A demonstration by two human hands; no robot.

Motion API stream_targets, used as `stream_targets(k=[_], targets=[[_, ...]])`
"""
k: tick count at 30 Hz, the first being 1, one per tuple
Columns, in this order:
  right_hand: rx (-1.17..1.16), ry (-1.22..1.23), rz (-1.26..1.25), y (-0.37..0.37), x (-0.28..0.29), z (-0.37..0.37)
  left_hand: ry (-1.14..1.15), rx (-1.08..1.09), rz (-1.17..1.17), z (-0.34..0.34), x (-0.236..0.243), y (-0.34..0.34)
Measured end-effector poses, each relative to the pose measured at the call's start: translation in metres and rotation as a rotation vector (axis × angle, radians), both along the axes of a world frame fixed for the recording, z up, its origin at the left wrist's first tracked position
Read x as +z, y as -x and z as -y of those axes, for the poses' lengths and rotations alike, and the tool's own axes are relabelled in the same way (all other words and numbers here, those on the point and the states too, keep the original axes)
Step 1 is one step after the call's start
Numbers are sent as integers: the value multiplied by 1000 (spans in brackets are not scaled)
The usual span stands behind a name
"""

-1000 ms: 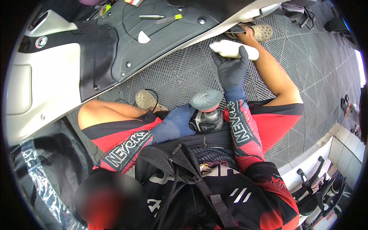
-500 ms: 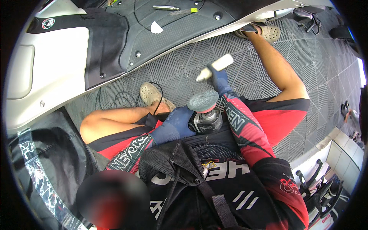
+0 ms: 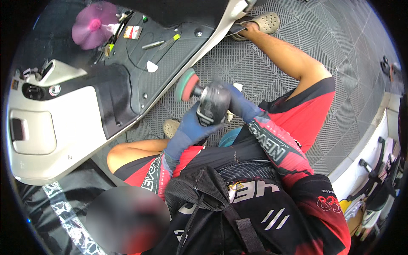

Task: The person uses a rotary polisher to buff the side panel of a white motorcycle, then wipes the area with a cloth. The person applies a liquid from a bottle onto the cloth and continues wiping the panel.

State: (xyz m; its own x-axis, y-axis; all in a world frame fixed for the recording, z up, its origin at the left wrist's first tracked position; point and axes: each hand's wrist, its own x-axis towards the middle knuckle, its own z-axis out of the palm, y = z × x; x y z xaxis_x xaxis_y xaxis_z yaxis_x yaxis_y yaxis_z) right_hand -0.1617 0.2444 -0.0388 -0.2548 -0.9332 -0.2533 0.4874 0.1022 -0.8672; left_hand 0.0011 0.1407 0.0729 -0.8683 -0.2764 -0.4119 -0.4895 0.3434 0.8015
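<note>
A black polisher (image 3: 213, 104) with a green and red round pad (image 3: 187, 86) is held up between my hands, slightly blurred. My left hand (image 3: 196, 125), in a blue glove, grips its body from below. My gloved right hand (image 3: 238, 102) closes on its far right side, with the fingertips partly hidden. The pad points left, toward the edge of the scooter's footboard (image 3: 170, 74). A white squeeze bottle (image 3: 230, 115) shows in part beneath my right hand; whether it lies on the floor I cannot tell.
On the footboard lie a silver pen-like tool (image 3: 153, 44), a yellow-ended tool (image 3: 171, 41), a white scrap (image 3: 152, 66) and a small red-white box (image 3: 132, 32). A pink fan (image 3: 95, 24) stands beyond. Part of a teal object (image 3: 229, 137) shows by my lap. Grey grid tiles (image 3: 293, 97) cover the floor.
The polisher has risen from my lap and turned, its pad swinging left. My right hand has moved from the bottle to the polisher. The view has shifted, showing more of the scooter.
</note>
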Motion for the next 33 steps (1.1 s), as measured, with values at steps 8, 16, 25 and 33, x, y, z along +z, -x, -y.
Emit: stream_targets(k=[8, 16, 25, 33], targets=[[-703, 303, 452, -17, 43, -37, -205, 56, 66, -10, -4, 91], [-975, -272, -1235, 138, -9, -9, -310, -41, -29, -46, -5, 71], [-270, -772, -1193, 121, -22, 11, -270, -88, -47, -51, -4, 33], [-120, -351, -826, 71, -80, -9, -246, 17, -11, -54, -12, 40]])
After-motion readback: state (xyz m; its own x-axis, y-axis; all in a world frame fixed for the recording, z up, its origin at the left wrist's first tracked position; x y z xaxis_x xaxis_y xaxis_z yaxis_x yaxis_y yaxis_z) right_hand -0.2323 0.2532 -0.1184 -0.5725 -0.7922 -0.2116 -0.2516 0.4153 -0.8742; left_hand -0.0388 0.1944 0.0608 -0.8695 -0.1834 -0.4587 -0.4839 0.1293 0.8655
